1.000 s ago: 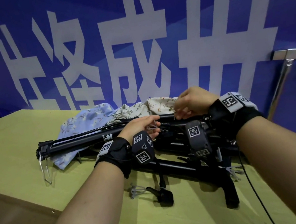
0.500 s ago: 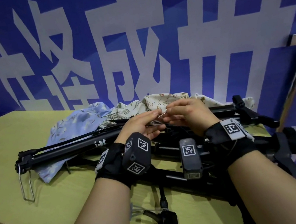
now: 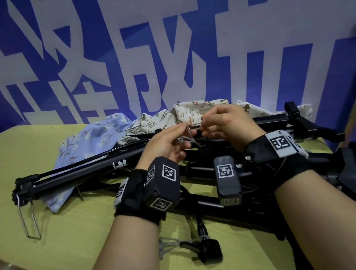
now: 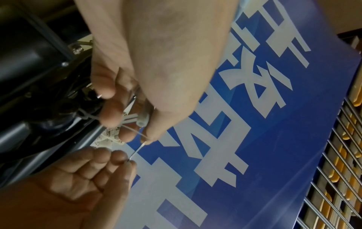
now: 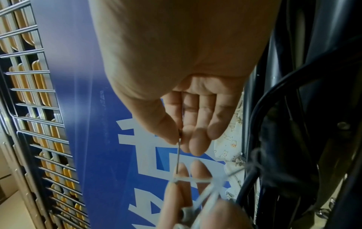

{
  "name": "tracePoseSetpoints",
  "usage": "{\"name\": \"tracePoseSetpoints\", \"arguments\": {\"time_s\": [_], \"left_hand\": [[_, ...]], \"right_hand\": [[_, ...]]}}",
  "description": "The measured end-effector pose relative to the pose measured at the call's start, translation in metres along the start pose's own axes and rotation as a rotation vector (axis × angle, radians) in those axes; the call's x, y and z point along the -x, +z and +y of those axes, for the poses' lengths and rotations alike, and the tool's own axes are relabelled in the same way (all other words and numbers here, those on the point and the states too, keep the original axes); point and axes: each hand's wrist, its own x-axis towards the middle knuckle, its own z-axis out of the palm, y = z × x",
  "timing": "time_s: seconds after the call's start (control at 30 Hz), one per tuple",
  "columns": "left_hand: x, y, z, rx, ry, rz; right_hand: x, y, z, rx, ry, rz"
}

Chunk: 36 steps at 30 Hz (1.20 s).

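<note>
Both hands meet above a pile of folded black stands (image 3: 80,171) on the yellow-green table (image 3: 46,225). My left hand (image 3: 181,132) pinches a small clear plastic clip (image 3: 184,139) with thin triangular arms; the left wrist view shows its short tube (image 4: 142,120) between thumb and fingers. My right hand (image 3: 203,126) pinches a thin metal wire (image 5: 178,153) between thumb and forefinger. The wire's free end touches the clip (image 5: 194,180) at the left fingertips. The wire (image 4: 136,151) spans the small gap between the two hands.
Blue floral cloth (image 3: 90,144) and beige printed cloths (image 3: 189,112) lie behind the stands, against a blue banner (image 3: 180,41). Another clear clip (image 3: 166,246) and a black knob (image 3: 210,248) lie near the table's front edge. A wire loop (image 3: 28,219) hangs from the left stand end.
Both hands left the stands and came together just above them. The left now holds the clear clip and the right brings the thin wire up to it.
</note>
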Motion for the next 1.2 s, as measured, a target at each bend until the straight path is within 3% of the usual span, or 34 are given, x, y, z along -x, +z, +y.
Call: {"name": "tracePoseSetpoints", "arguments": {"time_s": [0.6, 1.2], "left_hand": [[0.0010, -0.0032, -0.0016, 0.015, 0.023, 0.021], [0.0005, -0.0048, -0.0020, 0.042, 0.050, 0.045]], "right_hand": [[0.0005, 0.0027, 0.0008, 0.171, -0.074, -0.037], [0.0033, 0.0043, -0.0011, 0.188, -0.088, -0.031]]}}
